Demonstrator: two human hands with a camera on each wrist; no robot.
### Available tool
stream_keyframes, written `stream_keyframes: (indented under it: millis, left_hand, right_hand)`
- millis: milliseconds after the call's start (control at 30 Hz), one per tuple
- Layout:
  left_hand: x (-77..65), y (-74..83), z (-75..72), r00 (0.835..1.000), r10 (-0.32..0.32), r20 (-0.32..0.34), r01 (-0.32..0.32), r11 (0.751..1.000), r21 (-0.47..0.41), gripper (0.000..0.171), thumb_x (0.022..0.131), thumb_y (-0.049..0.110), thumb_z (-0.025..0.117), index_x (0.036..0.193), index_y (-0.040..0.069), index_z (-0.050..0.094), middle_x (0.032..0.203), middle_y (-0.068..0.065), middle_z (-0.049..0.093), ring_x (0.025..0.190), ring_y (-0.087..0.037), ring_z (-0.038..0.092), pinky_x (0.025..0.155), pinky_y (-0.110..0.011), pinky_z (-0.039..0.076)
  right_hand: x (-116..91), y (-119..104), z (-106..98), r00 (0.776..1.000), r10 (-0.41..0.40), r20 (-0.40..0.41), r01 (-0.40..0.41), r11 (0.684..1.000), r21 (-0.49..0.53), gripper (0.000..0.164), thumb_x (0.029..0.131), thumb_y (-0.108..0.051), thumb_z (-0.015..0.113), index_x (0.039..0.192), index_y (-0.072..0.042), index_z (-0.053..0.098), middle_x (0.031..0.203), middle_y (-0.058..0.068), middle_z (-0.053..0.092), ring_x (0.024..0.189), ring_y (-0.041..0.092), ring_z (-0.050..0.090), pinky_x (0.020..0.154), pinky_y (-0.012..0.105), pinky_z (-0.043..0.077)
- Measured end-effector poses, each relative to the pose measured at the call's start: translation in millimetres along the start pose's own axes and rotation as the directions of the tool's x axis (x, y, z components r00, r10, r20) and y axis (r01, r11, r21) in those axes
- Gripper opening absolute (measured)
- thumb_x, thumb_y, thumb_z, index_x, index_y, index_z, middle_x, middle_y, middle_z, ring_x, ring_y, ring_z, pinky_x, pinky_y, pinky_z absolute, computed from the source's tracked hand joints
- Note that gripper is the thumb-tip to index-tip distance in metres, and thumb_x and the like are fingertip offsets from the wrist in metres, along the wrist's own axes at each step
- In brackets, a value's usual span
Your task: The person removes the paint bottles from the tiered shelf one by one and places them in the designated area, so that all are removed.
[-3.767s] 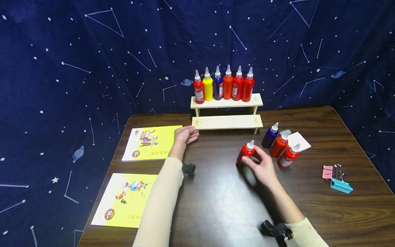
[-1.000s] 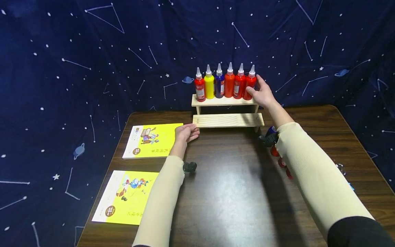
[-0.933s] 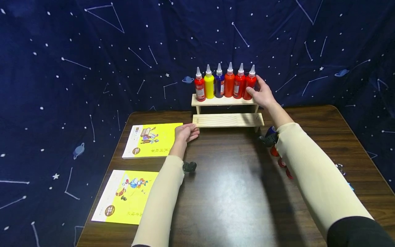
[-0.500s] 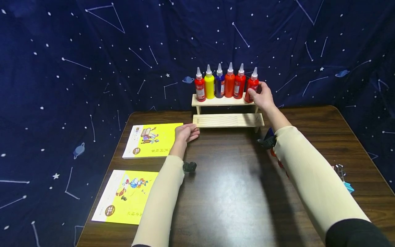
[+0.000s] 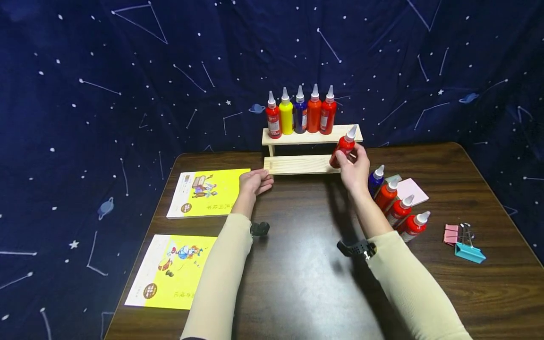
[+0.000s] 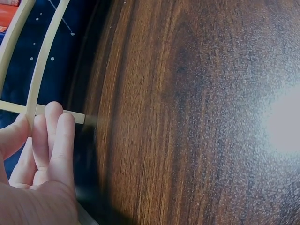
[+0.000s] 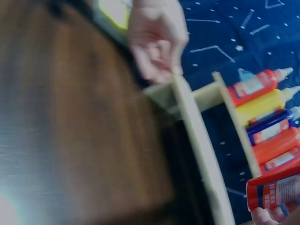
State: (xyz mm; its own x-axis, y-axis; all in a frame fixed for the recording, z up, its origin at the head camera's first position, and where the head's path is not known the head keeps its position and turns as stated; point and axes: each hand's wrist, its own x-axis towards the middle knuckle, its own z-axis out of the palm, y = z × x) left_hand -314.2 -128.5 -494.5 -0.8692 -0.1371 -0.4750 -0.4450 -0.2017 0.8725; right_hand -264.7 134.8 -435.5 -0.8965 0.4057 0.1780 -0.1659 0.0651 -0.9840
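My right hand (image 5: 357, 172) grips a red paint bottle (image 5: 345, 143) with a white nozzle, tilted, in front of the right end of a two-step wooden rack (image 5: 297, 165). In the right wrist view this bottle (image 7: 274, 191) shows at the lower right edge, with fingertips beneath it. My left hand (image 5: 254, 183) pinches the left end of the rack's lower board; in the left wrist view thumb and fingers meet the board (image 6: 40, 75) from both sides. Several bottles stand on the upper board: red, yellow (image 5: 286, 117), dark blue (image 5: 300, 115), orange-red (image 5: 313, 115) and red (image 5: 327, 117).
Right of my right forearm stand a dark blue bottle (image 5: 376, 180) and several red ones (image 5: 413, 227), partly hidden. Behind them lies a pink notepad (image 5: 412, 191); binder clips (image 5: 469, 253) lie farther right. Two yellow books (image 5: 216, 191) lie at the left.
My right hand has let go of an earlier red bottle beside the group at the right, taken the rightmost red bottle off the upper board and brought it down and forward. My left hand stays put.
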Motion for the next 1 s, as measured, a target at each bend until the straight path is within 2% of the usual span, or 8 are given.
stream_keyframes:
  millis: [100,200,333,467,633,1000]
  left_hand:
    - [-0.3,0.1,-0.2,1.0,-0.001,-0.001,0.001,1.0,-0.005,0.031,0.088,0.012,0.07,0.117,0.002,0.066,0.098,-0.016,0.071,0.088,-0.026,0.071,0.077,-0.036,0.058]
    - [0.1,0.2,-0.4,1.0,0.004,0.0,-0.004,1.0,-0.009,0.031,0.088,0.012,0.07,0.117,0.003,0.066,0.096,-0.015,0.071,0.087,-0.025,0.071,0.076,-0.036,0.059]
    - [1.0,-0.3,-0.1,1.0,0.01,-0.001,-0.01,1.0,-0.008,0.031,0.088,0.012,0.07,0.117,0.002,0.066,0.095,-0.014,0.071,0.086,-0.025,0.072,0.077,-0.036,0.058]
    - [1.8,-1.7,0.8,1.0,0.009,0.002,-0.008,1.0,-0.006,0.032,0.088,0.013,0.07,0.118,0.002,0.065,0.099,-0.016,0.071,0.087,-0.025,0.071,0.077,-0.036,0.058]
    - [2.2,-2.1,0.9,1.0,0.003,0.004,-0.003,1.0,-0.01,0.032,0.087,0.013,0.071,0.117,0.003,0.066,0.098,-0.015,0.071,0.087,-0.025,0.072,0.075,-0.035,0.059]
    - [3.2,-1.5,-0.4,1.0,-0.015,0.002,0.015,1.0,-0.013,0.03,0.088,0.014,0.07,0.117,0.005,0.066,0.098,-0.014,0.072,0.087,-0.024,0.072,0.075,-0.034,0.059]
  right_hand:
    - [-27.4,17.7,-12.3,0.999,-0.031,0.013,0.031,0.997,-0.068,0.039,0.089,0.001,0.064,0.125,0.01,0.051,0.119,0.027,0.057,0.11,0.035,0.055,0.101,0.044,0.044]
    - [-47.7,35.0,-23.3,0.999,-0.037,-0.015,0.035,0.992,-0.121,0.041,0.087,0.002,0.066,0.125,0.009,0.052,0.119,0.028,0.058,0.11,0.036,0.055,0.101,0.046,0.044]
    - [-63.8,51.5,-32.3,0.997,0.005,-0.081,-0.016,0.99,-0.137,0.045,0.085,0.001,0.068,0.127,0.006,0.053,0.121,0.026,0.059,0.111,0.034,0.057,0.096,0.049,0.049]
    - [-70.7,61.0,-36.9,0.988,0.04,-0.148,-0.068,0.98,-0.185,0.045,0.086,-0.003,0.069,0.128,0.002,0.054,0.121,0.022,0.061,0.109,0.031,0.059,0.09,0.046,0.052]
    - [-73.7,66.7,-39.3,0.973,0.046,-0.226,-0.099,0.968,-0.232,0.044,0.085,-0.007,0.071,0.127,-0.001,0.056,0.121,0.018,0.062,0.108,0.027,0.059,0.084,0.043,0.051]
    - [-75.0,68.3,-40.3,0.959,0.064,-0.276,-0.124,0.97,-0.208,0.046,0.084,-0.011,0.073,0.126,-0.004,0.057,0.12,0.015,0.063,0.105,0.025,0.061,0.088,0.044,0.054]
